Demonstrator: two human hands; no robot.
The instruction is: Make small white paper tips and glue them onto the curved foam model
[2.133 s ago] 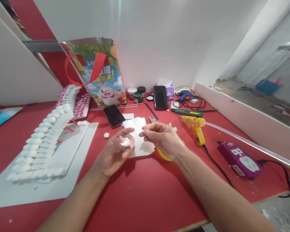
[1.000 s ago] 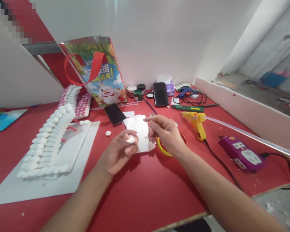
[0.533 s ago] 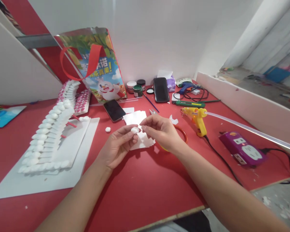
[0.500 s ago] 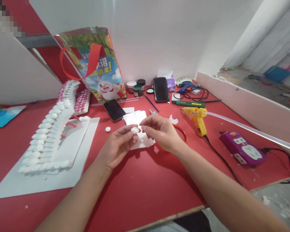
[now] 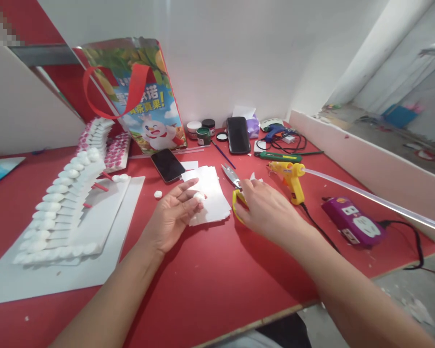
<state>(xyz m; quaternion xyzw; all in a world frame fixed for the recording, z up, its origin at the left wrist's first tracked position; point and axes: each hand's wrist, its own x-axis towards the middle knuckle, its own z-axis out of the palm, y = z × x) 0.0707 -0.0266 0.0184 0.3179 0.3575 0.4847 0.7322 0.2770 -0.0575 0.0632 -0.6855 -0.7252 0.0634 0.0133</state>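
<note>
My left hand (image 5: 174, 212) pinches a small white ball-like piece (image 5: 199, 197) between thumb and fingers, above a stack of white paper sheets (image 5: 212, 198). What the piece is made of I cannot make out. My right hand (image 5: 268, 205) is curled over the yellow handle of a pair of scissors (image 5: 232, 177), whose metal blades point away from me on the table. Its fingertips are partly hidden. Another small white piece (image 5: 158, 194) lies to the left of my left hand.
At left, a white board (image 5: 105, 278) bears a curved row of white rounded pieces (image 5: 54, 208). A yellow glue gun (image 5: 291, 176) and purple power strip (image 5: 355, 220) lie right. Phones (image 5: 167, 165), paint jars (image 5: 203, 136) and a colourful bag (image 5: 145, 96) stand behind.
My right hand has left the white piece and moved right and down onto the scissors' handle. My left hand keeps hold of the piece. The view has shifted slightly.
</note>
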